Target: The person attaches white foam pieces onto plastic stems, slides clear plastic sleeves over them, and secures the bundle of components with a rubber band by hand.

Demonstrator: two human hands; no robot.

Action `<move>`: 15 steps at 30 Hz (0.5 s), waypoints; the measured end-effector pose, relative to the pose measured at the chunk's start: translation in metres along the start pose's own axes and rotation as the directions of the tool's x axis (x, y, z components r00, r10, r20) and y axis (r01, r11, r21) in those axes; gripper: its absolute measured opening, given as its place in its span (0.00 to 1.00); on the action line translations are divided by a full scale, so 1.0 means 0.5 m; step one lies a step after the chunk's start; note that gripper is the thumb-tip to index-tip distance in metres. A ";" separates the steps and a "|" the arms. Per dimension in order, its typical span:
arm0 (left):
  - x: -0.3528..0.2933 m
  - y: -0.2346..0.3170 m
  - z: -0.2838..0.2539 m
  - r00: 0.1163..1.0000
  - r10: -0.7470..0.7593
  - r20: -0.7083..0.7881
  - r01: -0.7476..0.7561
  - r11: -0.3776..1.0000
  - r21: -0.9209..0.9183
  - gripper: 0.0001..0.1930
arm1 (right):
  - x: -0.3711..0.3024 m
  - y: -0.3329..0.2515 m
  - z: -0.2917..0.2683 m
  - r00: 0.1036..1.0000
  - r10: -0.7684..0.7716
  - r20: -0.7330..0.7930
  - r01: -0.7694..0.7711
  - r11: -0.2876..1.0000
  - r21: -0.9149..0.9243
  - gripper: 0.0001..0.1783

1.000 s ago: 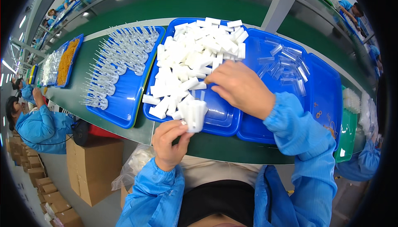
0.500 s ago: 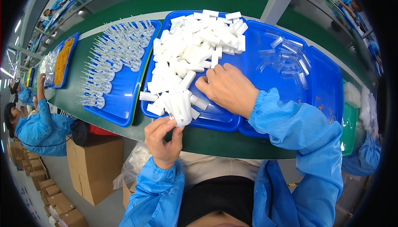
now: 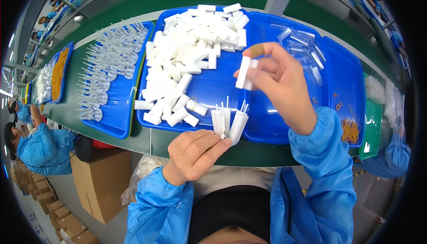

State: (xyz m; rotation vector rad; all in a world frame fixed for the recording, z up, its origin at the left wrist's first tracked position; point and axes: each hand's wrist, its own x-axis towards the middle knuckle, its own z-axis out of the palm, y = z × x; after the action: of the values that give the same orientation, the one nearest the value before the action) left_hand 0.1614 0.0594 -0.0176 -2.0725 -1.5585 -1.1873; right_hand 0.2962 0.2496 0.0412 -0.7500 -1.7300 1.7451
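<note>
My left hand [image 3: 193,155] pinches the base of a pronged plastic piece at the near edge of the table. White foam blocks [image 3: 238,126] sit on some of its prongs, and several thin prong tips stick up. To the right and higher, my right hand [image 3: 284,83] holds a pale white foam block [image 3: 243,72] between thumb and fingers, with a second one seemingly behind it. Beyond my left hand, a blue tray [image 3: 222,92] carries a heap of loose white foam blocks [image 3: 195,34]. A rubber band [image 3: 192,103] lies among the nearest ones.
Left stands a blue tray [image 3: 118,117] of pronged clear plastic pieces [image 3: 104,61]. Right are a tray of clear tubes [image 3: 307,43] and one with orange rubber bands [image 3: 350,130]. A green bin [image 3: 371,128] is farther right. A co-worker [image 3: 42,144] works at far left; a carton [image 3: 100,181] stands below.
My right hand has risen from the foam-block tray and moved right, now showing foam in its grip. My left hand has shifted right with the pronged piece, whose prong tips now show.
</note>
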 end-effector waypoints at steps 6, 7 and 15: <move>0.037 0.022 0.009 0.985 0.068 0.158 -0.064 0.997 -0.031 0.18 | -0.049 0.031 -0.014 0.993 -0.115 -0.008 0.113 0.987 -0.111 0.13; 0.039 0.022 0.011 0.985 0.070 0.160 -0.066 0.997 -0.030 0.18 | -0.056 0.029 -0.017 0.993 -0.116 -0.009 0.114 0.987 -0.109 0.13; 0.048 0.028 0.021 0.974 0.099 0.204 -0.094 0.995 -0.036 0.17 | -0.083 0.053 -0.048 0.973 -0.218 0.071 0.228 0.940 -0.254 0.12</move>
State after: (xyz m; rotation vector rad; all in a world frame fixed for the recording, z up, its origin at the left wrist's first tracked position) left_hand 0.1803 0.0768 -0.0028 -2.3232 -1.5145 -0.9909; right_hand 0.3419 0.2357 0.0147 -0.5998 -2.0133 1.4077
